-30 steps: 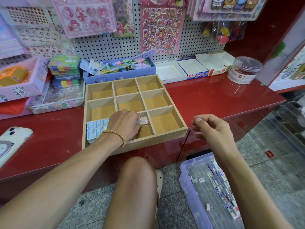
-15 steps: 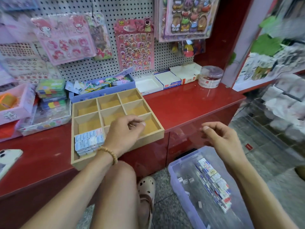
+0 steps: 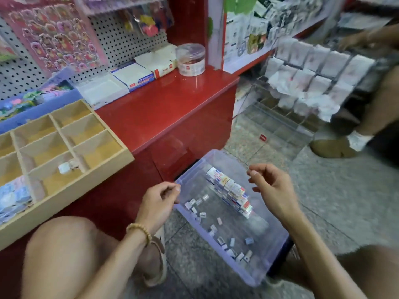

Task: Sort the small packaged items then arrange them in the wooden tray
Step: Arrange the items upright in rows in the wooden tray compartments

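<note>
Your left hand (image 3: 158, 203) and right hand (image 3: 273, 186) hover over the clear bin (image 3: 254, 275) of small packs (image 3: 232, 192), fingers loosely curled, holding nothing. The wooden tray (image 3: 101, 167) sits on the red counter (image 3: 168, 108), one pack (image 3: 64, 168) in a front compartment. Any label writing is too blurred to read.

The clear bin (image 3: 262, 269) at lower centre is open-topped, its middle floor bare between a stack of packets (image 3: 230, 190) along its right wall and loose packets (image 3: 213, 228) scattered left. The wooden tray (image 3: 121, 157) at left overhangs the red counter (image 3: 164, 111); most compartments are unoccupied. A knee (image 3: 64, 244) blocks the lower left.
</note>
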{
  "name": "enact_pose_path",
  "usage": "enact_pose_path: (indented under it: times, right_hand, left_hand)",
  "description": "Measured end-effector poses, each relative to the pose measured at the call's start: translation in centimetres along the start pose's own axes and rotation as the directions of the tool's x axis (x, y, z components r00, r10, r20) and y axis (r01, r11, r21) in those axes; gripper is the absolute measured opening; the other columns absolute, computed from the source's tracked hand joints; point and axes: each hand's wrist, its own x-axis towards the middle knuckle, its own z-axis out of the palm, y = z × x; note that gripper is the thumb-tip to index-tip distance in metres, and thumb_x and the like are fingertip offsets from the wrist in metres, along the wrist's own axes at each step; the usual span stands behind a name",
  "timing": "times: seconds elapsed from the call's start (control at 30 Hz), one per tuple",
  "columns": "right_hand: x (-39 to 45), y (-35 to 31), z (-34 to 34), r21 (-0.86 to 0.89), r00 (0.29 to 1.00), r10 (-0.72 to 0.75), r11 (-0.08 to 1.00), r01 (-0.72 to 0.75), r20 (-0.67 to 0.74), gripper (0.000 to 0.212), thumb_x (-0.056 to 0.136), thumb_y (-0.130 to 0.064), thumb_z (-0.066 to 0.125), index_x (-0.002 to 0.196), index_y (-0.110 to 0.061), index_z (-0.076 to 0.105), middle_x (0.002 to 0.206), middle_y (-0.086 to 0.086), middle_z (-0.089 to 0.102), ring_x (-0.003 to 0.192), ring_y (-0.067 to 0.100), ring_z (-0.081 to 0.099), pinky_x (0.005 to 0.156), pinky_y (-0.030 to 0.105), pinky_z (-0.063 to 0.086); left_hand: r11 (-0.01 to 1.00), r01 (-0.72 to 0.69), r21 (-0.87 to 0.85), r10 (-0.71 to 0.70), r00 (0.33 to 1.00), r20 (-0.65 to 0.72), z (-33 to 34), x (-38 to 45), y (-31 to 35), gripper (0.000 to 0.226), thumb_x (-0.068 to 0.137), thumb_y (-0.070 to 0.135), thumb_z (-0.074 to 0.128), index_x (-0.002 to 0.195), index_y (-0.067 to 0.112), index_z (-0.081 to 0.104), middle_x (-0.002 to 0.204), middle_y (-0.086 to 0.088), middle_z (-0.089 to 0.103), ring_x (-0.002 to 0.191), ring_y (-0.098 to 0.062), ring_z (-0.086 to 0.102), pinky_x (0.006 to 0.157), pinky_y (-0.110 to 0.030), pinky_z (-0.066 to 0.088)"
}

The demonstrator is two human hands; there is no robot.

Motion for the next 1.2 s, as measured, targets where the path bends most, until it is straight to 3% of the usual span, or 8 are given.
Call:
enact_pose_path:
  times: [0.17,0.33,0.47,0.57,0.67,0.83,1.07,1.2]
  right_hand:
    - [-0.4,6.6,-0.7,-0.077,0.993,0.117,0.990,-0.118,-0.009,0.010,0.098,-0.018,0.060,0.100,-0.026,0.066,0.092,0.003,0.070,0.086,0.017,0.066,0.079,0.043,0.056]
    - [0.4,12.9,1.8,-0.204,0.975,0.212,0.959,-0.194,0.066,0.009,0.098,-0.014,0.059,0.097,-0.022,0.064,0.082,-0.010,0.062,0.071,-0.005,0.055,0.065,0.011,0.040]
    - [2.7,18.6,6.0,-0.319,0.942,0.302,0.916,-0.243,0.148,0.014,0.096,-0.012,0.058,0.085,-0.019,0.060,0.077,-0.002,0.058,0.069,0.010,0.052,0.064,0.013,0.041]
    - [5.3,23.2,9.9,-0.397,0.906,0.339,0.891,-0.221,0.255,0.016,0.095,-0.015,0.057,0.106,-0.008,0.068,0.101,0.009,0.069,0.091,0.022,0.064,0.084,0.032,0.052]
    - [7.8,27.2,13.4,-0.466,0.871,0.336,0.873,-0.144,0.359,0.033,0.095,-0.020,0.057,0.126,-0.007,0.062,0.126,0.015,0.063,0.114,0.030,0.060,0.096,0.040,0.049]
    - [11.7,33.1,18.3,-0.557,0.850,0.222,0.825,0.097,0.477,0.063,0.083,-0.047,0.040,0.131,-0.010,0.060,0.134,0.020,0.053,0.121,0.042,0.049,0.103,0.043,0.038]
    - [11.4,36.1,22.0,-0.492,0.688,0.028,0.720,0.489,0.726,0.053,0.079,-0.041,0.049,0.118,-0.008,0.063,0.122,0.021,0.057,0.115,0.041,0.053,0.097,0.049,0.047]
    - [11.5,36.9,20.9,-0.456,0.656,-0.044,0.684,0.570,0.754,0.060,0.076,-0.040,0.052,0.126,-0.007,0.057,0.123,0.021,0.056,0.116,0.040,0.052,0.095,0.050,0.047]
  left_hand:
    - [0.982,-0.014,0.190,-0.003,0.996,0.089,3.2,3.2,-3.9,0.010,0.094,0.015,0.061,0.092,0.018,0.071,0.091,0.002,0.072,0.084,-0.011,0.065,0.081,-0.029,0.053]
    - [0.896,-0.124,0.425,0.030,0.975,0.219,6.3,7.9,-7.3,0.019,0.096,0.023,0.058,0.108,0.014,0.070,0.101,0.001,0.067,0.090,-0.016,0.064,0.080,-0.026,0.048]
    - [0.714,-0.352,0.605,0.133,0.917,0.377,8.1,11.7,-11.1,0.024,0.097,0.029,0.053,0.110,0.015,0.068,0.108,-0.001,0.063,0.102,-0.022,0.062,0.085,-0.033,0.049]
    - [0.546,-0.477,0.689,0.178,0.869,0.461,8.4,13.4,-14.1,0.038,0.096,0.040,0.038,0.106,0.019,0.068,0.106,0.001,0.064,0.099,-0.021,0.063,0.078,-0.030,0.051]
    - [0.443,-0.557,0.702,0.326,0.830,0.453,8.8,13.6,-15.4,0.035,0.093,0.031,0.038,0.091,0.016,0.070,0.088,-0.001,0.063,0.079,-0.019,0.061,0.064,-0.029,0.046]
    - [0.504,-0.509,0.698,0.345,0.859,0.378,9.4,13.6,-16.2,0.030,0.090,0.026,0.042,0.092,0.016,0.070,0.089,0.000,0.065,0.081,-0.022,0.062,0.062,-0.033,0.047]
    - [0.506,-0.505,0.700,0.328,0.863,0.385,9.6,13.8,-16.6,0.032,0.087,0.028,0.045,0.093,0.012,0.072,0.092,-0.004,0.067,0.082,-0.029,0.066,0.063,-0.040,0.051]
    - [0.515,-0.488,0.705,0.319,0.872,0.371,9.8,13.8,-16.6,0.033,0.086,0.028,0.045,0.096,0.012,0.073,0.093,-0.003,0.068,0.081,-0.028,0.066,0.062,-0.039,0.050]
